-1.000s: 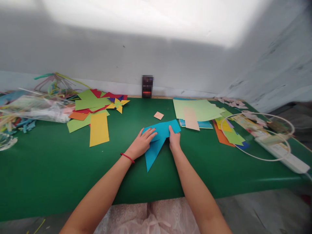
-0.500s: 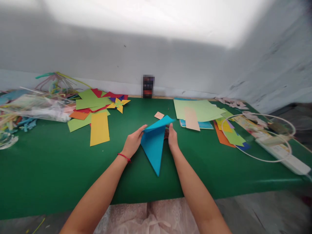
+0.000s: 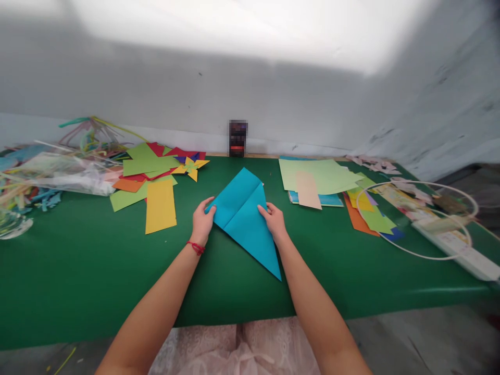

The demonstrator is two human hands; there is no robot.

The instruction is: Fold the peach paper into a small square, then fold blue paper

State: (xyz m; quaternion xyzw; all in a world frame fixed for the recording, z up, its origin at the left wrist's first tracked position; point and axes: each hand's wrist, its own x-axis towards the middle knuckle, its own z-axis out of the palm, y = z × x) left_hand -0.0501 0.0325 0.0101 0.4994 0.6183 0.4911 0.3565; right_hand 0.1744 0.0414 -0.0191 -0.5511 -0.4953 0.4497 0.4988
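Note:
A folded sheet of blue paper [image 3: 248, 213] is held over the middle of the green table. One crease runs slantwise across it, and a long pointed end reaches toward the table's front edge at the right. My left hand [image 3: 203, 221], with a red string bracelet on the wrist, pinches the paper's left corner, thumb on top. On the right edge, my right hand [image 3: 272, 221] grips the paper with its thumb on the upper face and the other fingers partly hidden beneath. The small pale folded paper behind the sheet is almost wholly covered.
At the left lie a yellow strip [image 3: 161, 207], green sheets [image 3: 146, 165], a yellow paper star [image 3: 191, 167] and a plastic bag [image 3: 74, 174]. Pale green paper [image 3: 312, 174], a white hoop [image 3: 416, 257] and a power strip [image 3: 459, 250] lie right. A blurred dark object [image 3: 237, 138] stands against the wall.
The blue paper has opened out from a narrow cone-like shape to a flatter, broader one. Its lower point has swung right. My left hand has shifted slightly left.

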